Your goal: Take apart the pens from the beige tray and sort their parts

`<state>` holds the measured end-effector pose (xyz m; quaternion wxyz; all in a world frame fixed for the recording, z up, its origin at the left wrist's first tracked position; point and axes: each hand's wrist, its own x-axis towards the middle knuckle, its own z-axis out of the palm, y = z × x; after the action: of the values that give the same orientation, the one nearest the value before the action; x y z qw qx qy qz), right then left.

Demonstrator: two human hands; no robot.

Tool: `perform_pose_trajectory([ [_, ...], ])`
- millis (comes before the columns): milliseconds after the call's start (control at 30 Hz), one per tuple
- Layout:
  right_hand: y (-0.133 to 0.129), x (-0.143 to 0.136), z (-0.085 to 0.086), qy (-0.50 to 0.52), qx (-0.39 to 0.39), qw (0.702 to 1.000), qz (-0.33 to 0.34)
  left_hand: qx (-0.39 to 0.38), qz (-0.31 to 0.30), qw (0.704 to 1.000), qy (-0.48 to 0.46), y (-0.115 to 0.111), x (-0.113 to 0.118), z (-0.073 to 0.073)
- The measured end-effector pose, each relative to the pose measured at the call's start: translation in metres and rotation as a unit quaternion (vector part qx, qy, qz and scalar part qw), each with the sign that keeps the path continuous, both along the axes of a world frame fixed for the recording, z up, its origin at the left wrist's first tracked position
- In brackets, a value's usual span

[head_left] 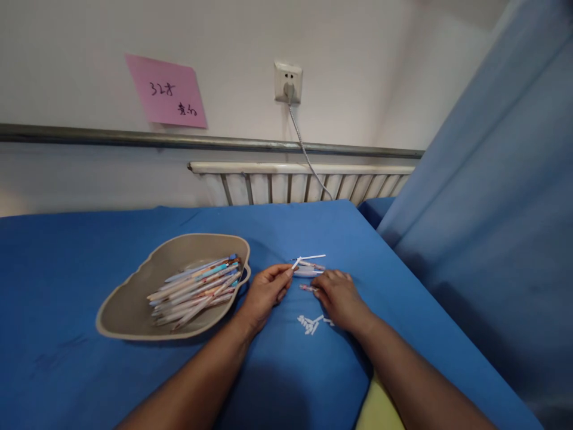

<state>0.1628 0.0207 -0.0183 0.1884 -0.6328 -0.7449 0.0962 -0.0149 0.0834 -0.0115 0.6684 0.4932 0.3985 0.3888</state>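
Between the thumb and fingers of my left hand (267, 292) is a thin white strip (296, 263), tilted upward. My right hand (339, 297) has its fingers curled round the end of a pink-patterned pen (307, 288), low over the blue surface. Several pens (308, 272) lie just beyond both hands, with another white strip (313, 257) at their far side. Small white pieces (308, 324) are scattered in front of my hands. Left of my left hand, a grey-brown basin (129, 304) holds a heap of pens (197, 289).
A blue-covered surface (286, 370) carries everything. Behind it are a white rail (268, 169), a metal bar (242, 143) and a wall socket (288, 82) with a hanging cable (302, 143). A pink note (168, 92) is on the wall. A blue curtain (496, 197) hangs at right.
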Motion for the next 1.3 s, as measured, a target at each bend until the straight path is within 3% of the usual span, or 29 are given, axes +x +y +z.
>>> perform_pose_trajectory([
  [100,0.001,0.002,-0.005,0.025,0.008,0.999,-0.023,0.014,-0.001,1.000,0.023,-0.001,0.000,0.000],
  [167,0.002,0.006,-0.008,0.113,0.029,0.993,-0.033,0.032,-0.005,0.999,0.044,-0.002,0.000,0.000],
  [333,0.003,0.020,-0.007,0.420,0.038,0.903,-0.077,0.110,-0.028,0.987,0.115,-0.003,-0.001,-0.002],
  [400,0.002,0.024,-0.003,0.464,0.028,0.880,-0.097,0.140,-0.037,0.980,0.140,-0.003,-0.001,-0.003],
  [533,0.001,0.025,0.000,0.496,0.018,0.861,-0.107,0.188,-0.072,0.965,0.166,-0.004,-0.002,-0.006],
  [833,-0.002,0.021,-0.004,0.446,0.006,0.893,-0.061,0.255,-0.171,0.929,0.205,-0.013,-0.002,0.007],
  [967,-0.006,0.018,-0.004,0.394,0.019,0.919,-0.020,0.268,-0.174,0.914,0.248,-0.020,-0.001,0.009],
  [1300,-0.011,0.014,0.006,0.368,0.007,0.930,0.014,0.257,-0.199,0.925,0.199,-0.021,-0.003,0.008],
])
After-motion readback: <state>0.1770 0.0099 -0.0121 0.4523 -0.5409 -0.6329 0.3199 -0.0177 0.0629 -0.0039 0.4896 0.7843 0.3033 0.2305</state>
